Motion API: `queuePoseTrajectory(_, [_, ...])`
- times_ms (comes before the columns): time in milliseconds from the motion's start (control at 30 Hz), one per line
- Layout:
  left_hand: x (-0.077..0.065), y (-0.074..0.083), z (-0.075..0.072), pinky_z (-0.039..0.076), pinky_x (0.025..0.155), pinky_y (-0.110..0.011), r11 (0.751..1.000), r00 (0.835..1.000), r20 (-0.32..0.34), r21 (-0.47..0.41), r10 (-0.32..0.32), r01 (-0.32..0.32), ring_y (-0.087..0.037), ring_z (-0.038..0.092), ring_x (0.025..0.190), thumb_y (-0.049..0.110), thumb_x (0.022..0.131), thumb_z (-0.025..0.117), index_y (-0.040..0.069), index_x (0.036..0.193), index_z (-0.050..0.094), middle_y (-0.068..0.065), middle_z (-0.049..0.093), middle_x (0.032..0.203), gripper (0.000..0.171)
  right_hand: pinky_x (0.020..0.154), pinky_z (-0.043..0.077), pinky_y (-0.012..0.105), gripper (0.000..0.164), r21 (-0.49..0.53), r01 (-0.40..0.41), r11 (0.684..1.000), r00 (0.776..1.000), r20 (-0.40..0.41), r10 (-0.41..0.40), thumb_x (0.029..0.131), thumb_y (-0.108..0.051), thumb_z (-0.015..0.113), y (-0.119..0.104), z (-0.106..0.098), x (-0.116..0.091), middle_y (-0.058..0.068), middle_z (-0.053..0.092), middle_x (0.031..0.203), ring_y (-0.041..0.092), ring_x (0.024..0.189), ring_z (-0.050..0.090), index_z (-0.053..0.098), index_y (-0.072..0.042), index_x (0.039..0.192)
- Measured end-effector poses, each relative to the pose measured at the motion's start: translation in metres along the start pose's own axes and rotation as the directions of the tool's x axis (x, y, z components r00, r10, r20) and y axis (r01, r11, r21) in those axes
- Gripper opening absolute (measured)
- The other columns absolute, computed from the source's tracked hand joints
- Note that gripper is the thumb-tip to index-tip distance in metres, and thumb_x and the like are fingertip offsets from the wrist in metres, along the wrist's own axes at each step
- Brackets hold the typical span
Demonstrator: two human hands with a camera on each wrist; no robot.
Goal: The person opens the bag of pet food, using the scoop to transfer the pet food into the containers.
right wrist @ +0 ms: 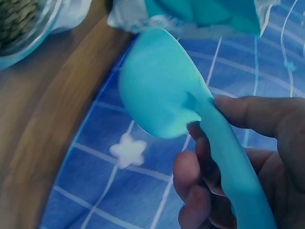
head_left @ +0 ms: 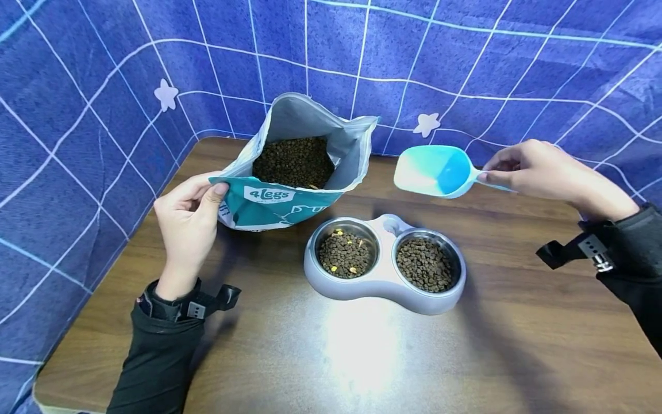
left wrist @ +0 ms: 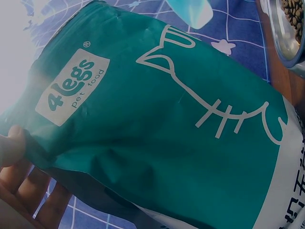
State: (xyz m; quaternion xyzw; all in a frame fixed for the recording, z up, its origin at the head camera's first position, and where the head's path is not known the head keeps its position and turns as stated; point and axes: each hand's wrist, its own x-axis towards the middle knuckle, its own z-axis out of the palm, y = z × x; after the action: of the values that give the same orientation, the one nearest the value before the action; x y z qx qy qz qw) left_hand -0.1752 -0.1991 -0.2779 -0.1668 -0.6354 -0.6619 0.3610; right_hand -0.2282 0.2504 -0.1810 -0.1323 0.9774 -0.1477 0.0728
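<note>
In the head view my left hand (head_left: 188,218) pinches the near left corner of the rim of a teal pet food bag (head_left: 281,201). The bag's mouth gapes, with brown kibble (head_left: 295,161) inside. At the right, my right hand (head_left: 538,172) grips the handle of a light blue scoop (head_left: 434,171), held above the table's back edge; its visible hollow shows no kibble. Between and below them stands a grey double bowl (head_left: 385,247). Both of its metal dishes contain kibble, the left one with some yellow bits. The left wrist view shows the thumb (left wrist: 12,145) on the bag's front.
A brown wooden table (head_left: 289,345) carries the bag and the double bowl. Blue cloth with white lines (head_left: 331,52) hangs behind and at the left, with pale star shapes (head_left: 427,124) on it. Black straps (head_left: 207,305) circle both wrists.
</note>
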Motion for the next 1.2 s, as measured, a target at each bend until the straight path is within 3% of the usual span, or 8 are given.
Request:
queuePoseTrajectory(167, [0.001,0.001,0.001,0.046,0.063,-0.017,1.000,1.000,-0.006,0.009,0.000,0.000,-0.007,0.063,0.070,0.004,0.083,0.072,-0.008,0.094,0.072,-0.003,0.071,0.082,0.016,0.050,0.050,0.032,0.031,0.155,-0.065,0.986,0.998,0.011,0.064,0.097,-0.026,0.057,0.028,0.009,-0.004,0.005,0.063,0.071,0.019,0.056,0.060,0.060,0.003,0.107])
queuePoseTrajectory(300, [0.001,0.000,0.001,0.045,0.062,-0.017,1.000,1.000,-0.007,-0.005,-0.001,0.001,-0.008,0.062,0.069,0.003,0.083,0.072,-0.008,0.094,0.072,-0.003,0.071,0.082,0.015,0.050,0.051,0.034,0.021,0.215,-0.085,0.973,0.996,0.019,0.083,0.098,-0.018,0.053,0.048,0.018,-0.009,0.006,0.063,0.073,0.019,0.057,0.061,0.054,0.002,0.105])
queuePoseTrajectory(433, [0.001,-0.001,0.001,0.045,0.062,-0.017,1.000,1.000,-0.007,-0.011,0.001,-0.002,-0.009,0.061,0.067,0.004,0.083,0.073,-0.008,0.094,0.072,-0.004,0.071,0.081,0.016,0.048,0.047,0.031,0.016,0.195,-0.084,0.977,0.996,-0.023,0.091,0.096,-0.014,0.057,0.067,0.027,-0.018,0.004,0.062,0.070,0.016,0.054,0.056,0.054,0.000,0.102])
queuePoseTrajectory(633, [0.001,-0.001,0.002,0.039,0.056,-0.016,1.000,1.000,-0.022,0.001,0.005,-0.005,-0.008,0.057,0.061,0.004,0.083,0.073,-0.008,0.093,0.072,-0.004,0.070,0.077,0.016,0.047,0.041,0.028,0.021,0.183,-0.116,0.976,0.988,-0.076,0.132,0.094,-0.014,0.060,0.088,0.041,-0.030,0.004,0.057,0.073,0.011,0.053,0.049,0.053,0.002,0.106])
queuePoseTrajectory(767, [0.000,-0.001,0.002,0.034,0.053,-0.016,1.000,1.000,-0.023,0.020,-0.005,0.006,-0.006,0.053,0.059,0.003,0.083,0.072,-0.007,0.093,0.072,-0.002,0.069,0.075,0.014,0.047,0.040,0.026,0.020,0.201,-0.077,0.977,0.990,-0.105,0.100,0.098,-0.013,0.050,0.100,0.050,-0.036,-0.003,0.055,0.070,0.007,0.054,0.048,0.053,0.006,0.104])
queuePoseTrajectory(900, [0.000,0.000,0.002,0.039,0.057,-0.016,1.000,1.000,-0.022,0.027,-0.007,0.007,-0.007,0.057,0.063,0.003,0.083,0.072,-0.007,0.093,0.072,-0.002,0.070,0.078,0.014,0.047,0.039,0.024,0.022,0.215,-0.015,0.977,0.990,-0.133,0.044,0.101,-0.011,0.044,0.112,0.064,-0.041,-0.008,0.052,0.068,0.005,0.056,0.047,0.056,0.008,0.099])
queuePoseTrajectory(1200, [0.001,-0.002,0.002,0.033,0.053,-0.017,1.000,1.000,-0.022,-0.001,0.012,-0.012,-0.007,0.053,0.062,0.005,0.083,0.073,-0.009,0.093,0.072,-0.002,0.070,0.077,0.018,0.050,0.037,0.026,0.015,0.140,-0.005,0.990,0.985,-0.169,0.029,0.098,-0.008,0.051,0.120,0.091,-0.049,-0.005,0.055,0.068,0.001,0.058,0.046,0.059,0.005,0.096])
